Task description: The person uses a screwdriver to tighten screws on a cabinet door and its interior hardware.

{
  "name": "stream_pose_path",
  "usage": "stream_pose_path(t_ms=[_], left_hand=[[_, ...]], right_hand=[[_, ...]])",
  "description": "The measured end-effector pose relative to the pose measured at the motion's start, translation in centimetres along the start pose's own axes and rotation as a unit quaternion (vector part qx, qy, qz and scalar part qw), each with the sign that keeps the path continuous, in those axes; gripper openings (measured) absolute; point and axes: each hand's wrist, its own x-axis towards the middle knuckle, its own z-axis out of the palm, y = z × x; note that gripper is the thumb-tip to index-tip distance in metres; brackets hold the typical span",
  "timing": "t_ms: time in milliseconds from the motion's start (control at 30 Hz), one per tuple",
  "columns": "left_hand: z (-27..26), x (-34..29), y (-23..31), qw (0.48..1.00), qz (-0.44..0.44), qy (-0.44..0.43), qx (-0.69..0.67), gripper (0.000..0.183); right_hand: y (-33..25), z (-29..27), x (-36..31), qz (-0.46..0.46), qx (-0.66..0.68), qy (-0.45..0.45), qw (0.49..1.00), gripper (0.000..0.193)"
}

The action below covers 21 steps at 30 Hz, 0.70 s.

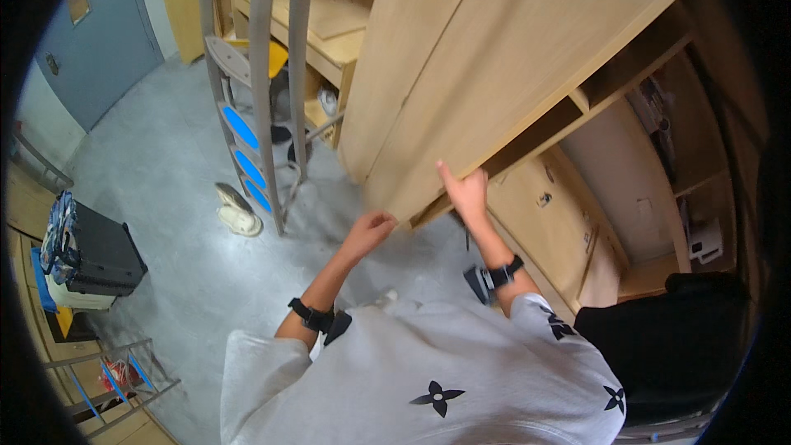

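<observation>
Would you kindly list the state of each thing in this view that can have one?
Wardrobe doors: shut, both hands at their lower edge.
Left hand: curled loosely by the door's lower corner.
Right hand: open, fingers pressed on the door's bottom edge.
Grey room door: shut.
Black suitcase: shut, lying flat on the floor.
Bunk ladder: upright, standing on the floor.
Shoe: lying on the floor by the ladder.
</observation>
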Motion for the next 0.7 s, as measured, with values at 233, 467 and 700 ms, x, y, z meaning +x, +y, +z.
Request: stream_pose_path(t_ms=[233, 467, 700], left_hand=[[-1.3, -2.9, -1.5, 0.997, -0.075, 0.019, 0.006, 0.014], [-4.5, -7.2, -3.0, 0.981, -0.105, 0.135, -0.097, 0.014], [-3.8, -8.3, -2.7, 0.984, -0.079, 0.141, -0.071, 0.016]], right_hand=[[1.5, -2.9, 1.6, -0.029, -0.018, 0.048, 0.998, 0.022], [2.2, -3.2, 1.3, -0.082, -0.036, 0.041, 0.995, 0.023], [2.8, -2.8, 1.0, -0.034, -0.030, 0.038, 0.998, 0.029]])
